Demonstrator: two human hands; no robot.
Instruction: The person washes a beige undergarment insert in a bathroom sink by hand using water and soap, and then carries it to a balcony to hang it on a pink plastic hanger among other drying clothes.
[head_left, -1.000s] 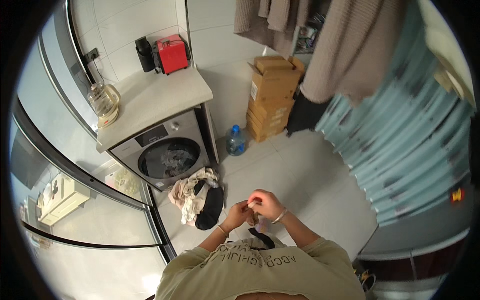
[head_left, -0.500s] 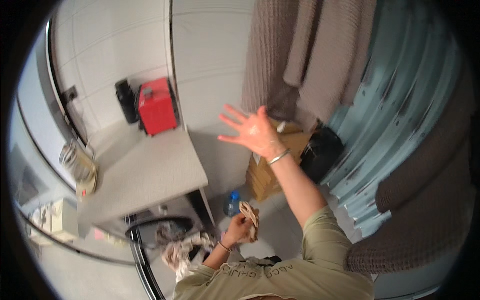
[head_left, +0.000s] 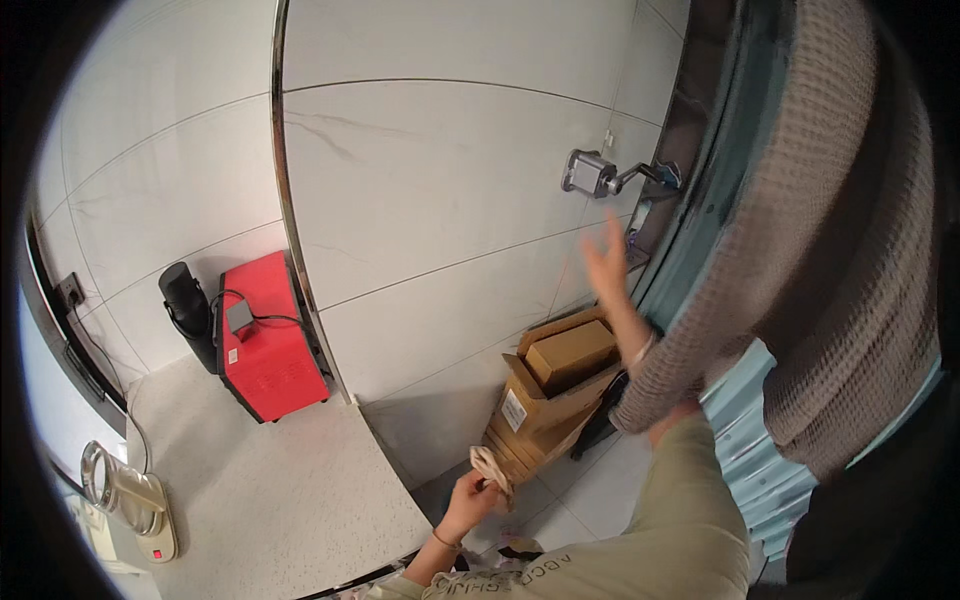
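Observation:
My left hand is closed around a small bunched beige cloth, held low in front of my body; the cloth's exact kind cannot be made out. Stretched out ahead to the right, my right hand is slightly blurred, its fingers apart and nothing in them. It hovers just below a grey wall-mounted winder with a crank handle and appears apart from it. Brown waffle-textured fabric hangs across part of my right forearm.
At left is a pale countertop with a red box-shaped machine, a black cylinder and a cream appliance with a clear jar. An open cardboard box stands on the floor by the wall. A blue-green curtain hangs at right.
The view has swung right and up, bringing the wall winder into sight. My right hand has moved rightward, partly behind the hanging fabric. My left hand still holds the cloth.

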